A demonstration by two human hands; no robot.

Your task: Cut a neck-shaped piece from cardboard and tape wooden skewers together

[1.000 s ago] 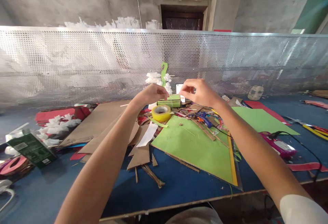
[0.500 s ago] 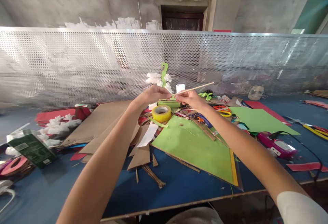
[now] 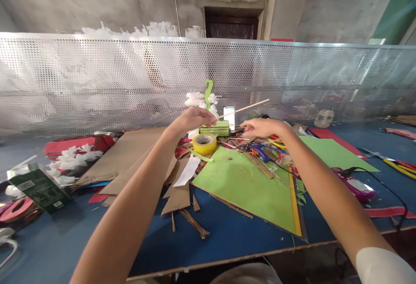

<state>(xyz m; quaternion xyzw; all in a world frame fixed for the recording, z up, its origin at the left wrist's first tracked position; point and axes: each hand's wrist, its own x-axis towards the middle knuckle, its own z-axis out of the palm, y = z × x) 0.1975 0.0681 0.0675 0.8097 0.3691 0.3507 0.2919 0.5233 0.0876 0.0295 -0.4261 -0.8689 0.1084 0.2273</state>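
My left hand [image 3: 196, 119] is closed on one end of a thin wooden stick [image 3: 253, 105], which slants up to the right over a lit phone [image 3: 229, 117]. Apart from the stick, my right hand [image 3: 263, 127] is low over the scraps right of the phone, its fingers loosely apart and pointing left; I see nothing held in them. Below my left hand lie a green paper-covered roll [image 3: 215, 128] and a yellow tape roll [image 3: 204, 144]. Behind them stands a green hook-shaped piece [image 3: 208, 93] among white tufts [image 3: 194, 99].
A green sheet [image 3: 247, 193] covers the table's middle, with a blue glue gun [image 3: 260, 151] behind it. Brown cardboard [image 3: 130, 154] and a dark green box [image 3: 40, 188] are at left. Yellow-handled scissors [image 3: 394, 164] lie right. A perforated metal screen [image 3: 113, 80] borders the back.
My right hand has let go of the stick and moved right and slightly down, to the scraps. My left hand keeps the stick, its far end slightly higher.
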